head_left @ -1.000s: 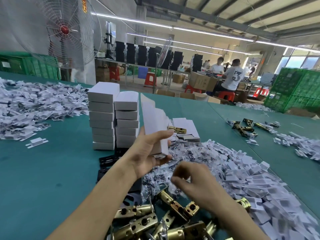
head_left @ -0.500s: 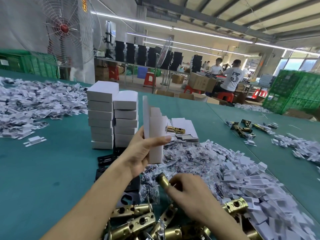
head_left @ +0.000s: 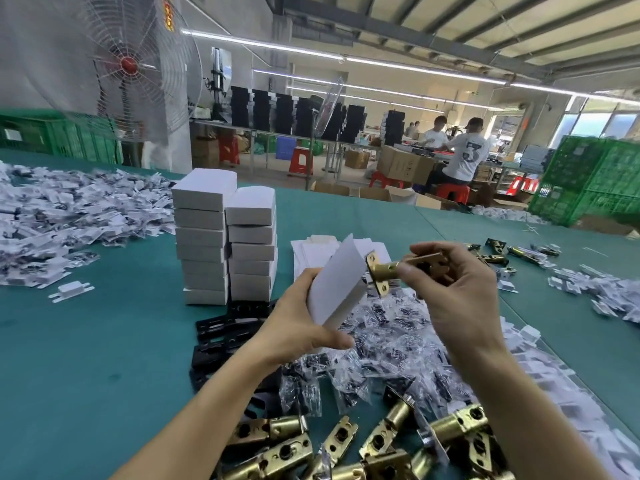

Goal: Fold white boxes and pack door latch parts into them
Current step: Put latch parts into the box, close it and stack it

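My left fingers [head_left: 301, 282] are curled round a white folded cardboard box [head_left: 337, 282], thumb across its lower end. The left hand [head_left: 298, 327] holds the box tilted, upper end leaning off to the right. Right fingers [head_left: 410, 270] pinch a brass tubular door latch [head_left: 384, 270] by its body, with the right hand [head_left: 457, 292] up level with the box. The latch lies nearly level with its flat faceplate facing left, right at the box's upper edge; whether metal touches card, I cannot tell. Both are in the air, above the tabletop.

Below my hands, a heap of small clear plastic bags with dark screws [head_left: 388, 334] spreads over the green tabletop [head_left: 86, 358]. Closest to me is a jumble of loose brass latches [head_left: 346, 441], and to its left some flat black plates [head_left: 221, 327]. Behind the box lie flat white box blanks [head_left: 311, 249]. Left of those stand two stacks of closed white boxes [head_left: 204, 237], side by side.

On my right there's a drift of small white packing pieces [head_left: 540, 375], and far left another white pile [head_left: 69, 216]. Past the table edge are a wire-caged fan with a red hub [head_left: 131, 64], green plastic crates [head_left: 588, 181] and two seated people [head_left: 464, 157].
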Demonstrator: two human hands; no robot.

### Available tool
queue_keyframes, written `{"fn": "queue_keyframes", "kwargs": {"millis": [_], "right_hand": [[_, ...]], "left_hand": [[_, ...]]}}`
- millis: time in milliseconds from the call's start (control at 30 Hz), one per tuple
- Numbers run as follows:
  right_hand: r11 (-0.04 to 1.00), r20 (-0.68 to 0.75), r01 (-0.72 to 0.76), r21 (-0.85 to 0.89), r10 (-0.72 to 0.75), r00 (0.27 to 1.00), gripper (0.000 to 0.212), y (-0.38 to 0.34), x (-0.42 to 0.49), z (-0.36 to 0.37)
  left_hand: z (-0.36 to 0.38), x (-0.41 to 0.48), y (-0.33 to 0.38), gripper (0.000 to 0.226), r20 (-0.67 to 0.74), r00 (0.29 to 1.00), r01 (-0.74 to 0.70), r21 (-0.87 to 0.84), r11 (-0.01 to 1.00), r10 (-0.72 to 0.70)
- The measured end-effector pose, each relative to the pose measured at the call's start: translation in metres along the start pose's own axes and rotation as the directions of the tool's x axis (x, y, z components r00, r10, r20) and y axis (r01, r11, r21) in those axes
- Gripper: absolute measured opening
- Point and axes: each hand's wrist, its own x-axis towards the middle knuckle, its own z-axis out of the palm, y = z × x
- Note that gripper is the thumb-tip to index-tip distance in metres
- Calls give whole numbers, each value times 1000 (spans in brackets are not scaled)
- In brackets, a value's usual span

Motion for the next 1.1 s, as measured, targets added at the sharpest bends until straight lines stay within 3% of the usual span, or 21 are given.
{"fn": "queue_keyframes", "kwargs": {"millis": [133,367,567,667,767,867,1100], "right_hand": [[998,-60,56,13,-55,997,34,-13,10,2],[988,22,123,-95,-121,992,37,-20,14,14],[992,-2,122,-4,-122,992,33,-28,23,17],[995,78,86,45,-90,993,23,-29,22,20],[994,188,92,-57,-80,979,12,-25,20,25],[982,253,152,-115,-119,960,10,-22,19,28],[961,361,184,-207,-100,927,13,-25,28,28]], "left_hand": [[0,2,-3,86,-31,998,-49,76,996,51],[5,2,-5,84,-190,967,-126,225,966,170],[5,-1,-2,100,-210,922,-249,322,914,325],[6,-4,2,106,-209,897,-288,388,875,388],[9,-5,4,101,-237,876,-302,411,860,421],[11,-5,5,93,-264,879,-281,385,879,397],[12,-1,6,75,-300,919,-224,136,965,255]]}}
